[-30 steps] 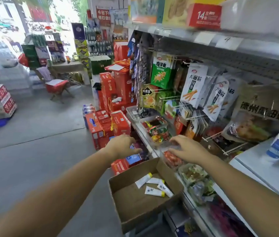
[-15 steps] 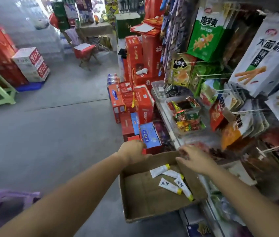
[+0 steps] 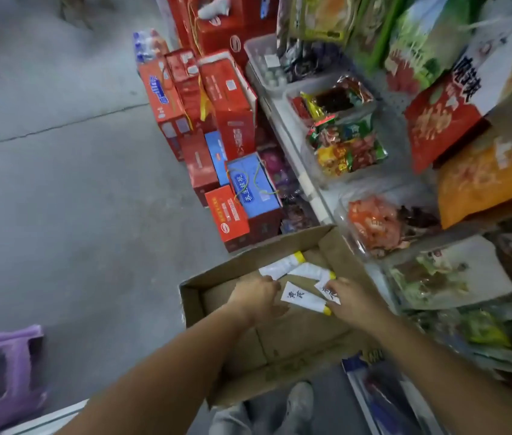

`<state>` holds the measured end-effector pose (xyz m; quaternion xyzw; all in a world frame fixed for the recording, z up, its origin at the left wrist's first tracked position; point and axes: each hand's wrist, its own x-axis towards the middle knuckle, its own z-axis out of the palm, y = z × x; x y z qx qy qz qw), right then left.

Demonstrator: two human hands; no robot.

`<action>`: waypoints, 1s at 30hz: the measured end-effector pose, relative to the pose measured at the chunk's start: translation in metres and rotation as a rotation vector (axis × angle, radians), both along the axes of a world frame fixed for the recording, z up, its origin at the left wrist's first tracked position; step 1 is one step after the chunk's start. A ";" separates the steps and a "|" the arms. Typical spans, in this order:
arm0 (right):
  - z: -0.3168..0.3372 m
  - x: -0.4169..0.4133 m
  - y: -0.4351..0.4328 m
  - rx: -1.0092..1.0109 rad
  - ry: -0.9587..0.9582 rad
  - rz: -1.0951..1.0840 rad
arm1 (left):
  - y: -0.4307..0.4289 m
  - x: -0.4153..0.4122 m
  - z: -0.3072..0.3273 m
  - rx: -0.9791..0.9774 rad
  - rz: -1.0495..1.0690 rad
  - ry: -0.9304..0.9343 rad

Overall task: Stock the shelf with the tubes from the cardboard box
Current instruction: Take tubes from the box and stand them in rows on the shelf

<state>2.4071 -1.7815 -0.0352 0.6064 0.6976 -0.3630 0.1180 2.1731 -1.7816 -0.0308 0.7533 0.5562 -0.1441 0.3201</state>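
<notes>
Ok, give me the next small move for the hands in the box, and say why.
Probably grip the tubes and lift: the left hand and the right hand are both down in the cardboard box, touching the white tubes, which lie on its floor. Whether either grips already is unclear.

Pretty clearly a small grocery or corner shop. From 1 to 3 o'clock snack bags [image 3: 437,120] hang in overlapping rows, with clear tubs [image 3: 342,142] of wrapped snacks lined up along the white shelf [image 3: 292,152] below them. At 12 o'clock red gift cartons [image 3: 226,98] with carry cords are stacked straight on the bare concrete floor [image 3: 60,183], a blue carton [image 3: 251,186] among them. Purple plastic stool [image 3: 3,372] at 8 o'clock.
</notes>
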 end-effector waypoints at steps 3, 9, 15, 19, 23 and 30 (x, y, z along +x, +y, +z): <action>-0.039 0.008 -0.003 -0.023 -0.047 -0.038 | -0.003 0.009 -0.041 -0.057 -0.050 0.006; -0.112 0.016 -0.005 -0.082 -0.158 -0.059 | -0.011 0.030 -0.104 -0.206 0.072 -0.043; -0.148 0.016 -0.013 -0.167 -0.413 0.000 | -0.049 0.061 -0.157 -0.371 0.382 -0.187; -0.167 0.021 -0.013 -0.161 -0.481 -0.007 | -0.059 0.088 -0.173 -0.598 0.772 -0.370; -0.179 0.020 -0.010 -0.145 -0.519 -0.046 | -0.061 0.119 -0.189 -0.723 1.148 -0.514; -0.199 0.009 -0.011 -0.082 -0.559 -0.150 | -0.056 0.160 -0.215 -0.763 1.673 -0.635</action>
